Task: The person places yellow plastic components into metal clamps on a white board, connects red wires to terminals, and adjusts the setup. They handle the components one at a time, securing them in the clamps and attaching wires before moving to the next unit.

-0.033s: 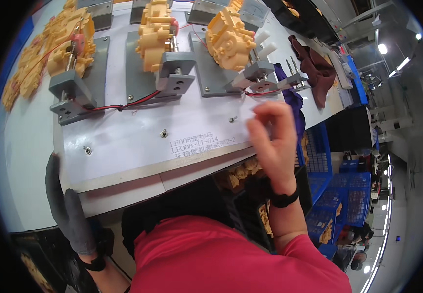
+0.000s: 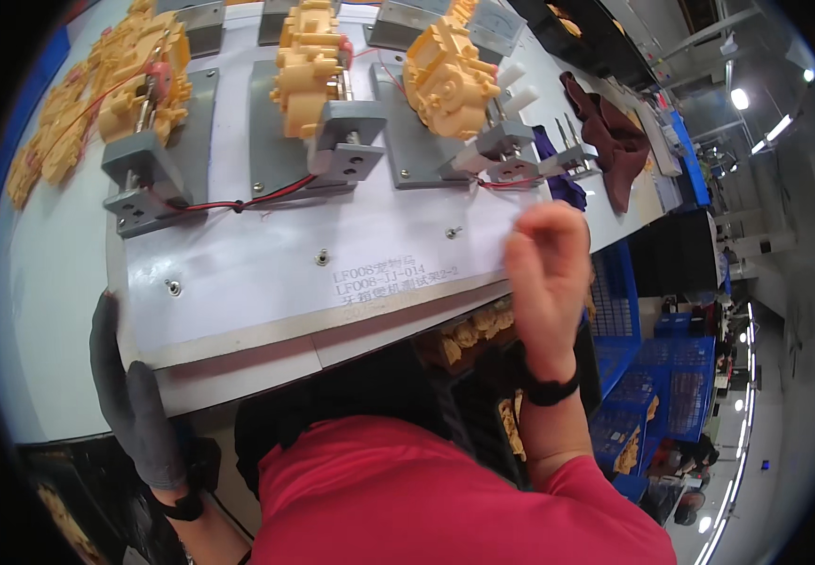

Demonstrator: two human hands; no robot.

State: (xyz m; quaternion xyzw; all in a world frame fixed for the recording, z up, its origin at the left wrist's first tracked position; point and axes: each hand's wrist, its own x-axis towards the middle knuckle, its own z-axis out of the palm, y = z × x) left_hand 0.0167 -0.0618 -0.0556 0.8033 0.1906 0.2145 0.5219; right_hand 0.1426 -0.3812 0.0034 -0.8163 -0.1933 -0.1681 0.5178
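My left hand (image 2: 133,400), in a dark grey glove, lies along the front left corner of a white-topped board (image 2: 229,325). Its fingers are stretched and the thumb stands apart. Bare and loosely curled, my right hand (image 2: 551,282) hovers by the board's front right edge, a little blurred; thumb and fingers look apart and no held thing shows. Three small toggle switches, left (image 2: 174,288), middle (image 2: 322,257) and right (image 2: 453,233), line the board. Behind them, yellow plastic housings, left (image 2: 149,80), middle (image 2: 307,80) and right (image 2: 450,85), sit on grey metal fixtures wired in red and black.
More yellow parts (image 2: 50,141) are piled at the table's left. A brown cloth (image 2: 619,141) and a purple cloth (image 2: 563,184) lie to the right. Blue crates (image 2: 685,386) stand beyond the right edge, and a box of yellow parts (image 2: 464,341) is below the table front.
My right hand has shifted slightly to the right, away from the right switch. The left hand stays at the board's corner. The whole view has moved a little.
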